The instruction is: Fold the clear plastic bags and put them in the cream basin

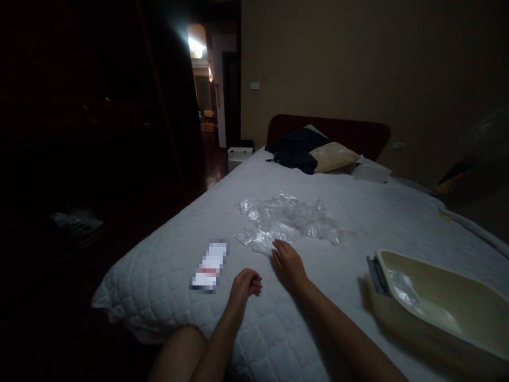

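My right hand (288, 262) lies flat on the white quilted bed (167, 276), fingers stretched toward a crumpled heap of clear plastic bags (288, 220) and touching its near edge. My left hand (245, 285) hovers just left of it with the fingers curled inward; nothing shows in them. A small blurred white packet (210, 265) lies on the quilt left of my left hand.
A beige plastic tub (441, 307) with clear plastic inside sits on the bed at the right. Dark clothing (296, 148), a tan pillow (332, 156) and a white box (371, 171) lie by the headboard. My knee (178, 353) shows at the bottom. The room's left side is dark; a lit doorway (201, 90) is beyond.
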`<control>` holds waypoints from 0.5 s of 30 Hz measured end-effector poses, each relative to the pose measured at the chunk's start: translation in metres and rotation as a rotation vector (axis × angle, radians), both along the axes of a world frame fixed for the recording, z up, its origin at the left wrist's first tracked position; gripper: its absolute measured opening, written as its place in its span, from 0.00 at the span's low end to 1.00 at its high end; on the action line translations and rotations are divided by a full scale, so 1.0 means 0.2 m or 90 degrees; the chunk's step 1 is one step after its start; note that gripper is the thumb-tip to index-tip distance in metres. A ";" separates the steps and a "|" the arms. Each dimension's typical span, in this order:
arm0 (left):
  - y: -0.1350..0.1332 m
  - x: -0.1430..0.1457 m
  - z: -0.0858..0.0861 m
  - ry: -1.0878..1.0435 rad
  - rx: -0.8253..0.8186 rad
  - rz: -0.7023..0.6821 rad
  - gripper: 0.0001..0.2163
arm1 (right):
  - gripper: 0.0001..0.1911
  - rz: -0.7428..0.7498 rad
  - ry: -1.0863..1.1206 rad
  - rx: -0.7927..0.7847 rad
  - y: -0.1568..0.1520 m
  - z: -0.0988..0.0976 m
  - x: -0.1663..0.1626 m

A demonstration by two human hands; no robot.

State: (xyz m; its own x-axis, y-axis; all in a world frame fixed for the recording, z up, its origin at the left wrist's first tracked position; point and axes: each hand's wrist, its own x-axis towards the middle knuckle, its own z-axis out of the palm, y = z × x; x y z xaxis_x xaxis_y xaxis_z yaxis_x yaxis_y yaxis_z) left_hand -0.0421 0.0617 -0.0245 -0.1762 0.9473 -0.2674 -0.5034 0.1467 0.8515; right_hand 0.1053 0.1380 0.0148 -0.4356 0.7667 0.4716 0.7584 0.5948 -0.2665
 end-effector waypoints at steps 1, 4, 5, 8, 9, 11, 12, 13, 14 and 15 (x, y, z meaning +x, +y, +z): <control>0.00 0.00 0.00 0.001 -0.001 -0.001 0.14 | 0.15 0.012 -0.007 -0.019 -0.01 -0.05 -0.02; 0.00 0.01 -0.01 0.004 0.000 0.006 0.14 | 0.14 -0.013 -0.001 -0.066 -0.05 -0.15 -0.02; 0.00 0.02 -0.01 0.006 0.002 0.006 0.14 | 0.15 -0.025 0.005 -0.071 -0.05 -0.16 -0.01; 0.00 0.02 0.00 0.018 0.005 0.000 0.12 | 0.15 -0.032 0.017 -0.072 -0.06 -0.16 0.01; 0.00 0.02 0.00 0.022 0.003 -0.002 0.12 | 0.15 -0.031 0.023 -0.072 -0.07 -0.16 0.02; 0.00 0.03 0.00 0.030 0.003 0.000 0.11 | 0.15 -0.045 0.049 -0.076 -0.08 -0.14 0.03; 0.00 0.03 0.01 0.037 0.009 0.002 0.11 | 0.14 -0.056 0.068 -0.078 -0.09 -0.14 0.03; -0.01 0.03 0.01 0.046 0.015 0.003 0.11 | 0.14 -0.060 0.085 -0.079 -0.11 -0.14 0.04; -0.02 0.04 0.01 0.056 0.023 0.004 0.10 | 0.14 -0.063 0.103 -0.081 -0.12 -0.13 0.06; -0.02 0.04 0.02 0.068 0.032 0.006 0.10 | 0.13 -0.063 0.121 -0.083 -0.14 -0.13 0.07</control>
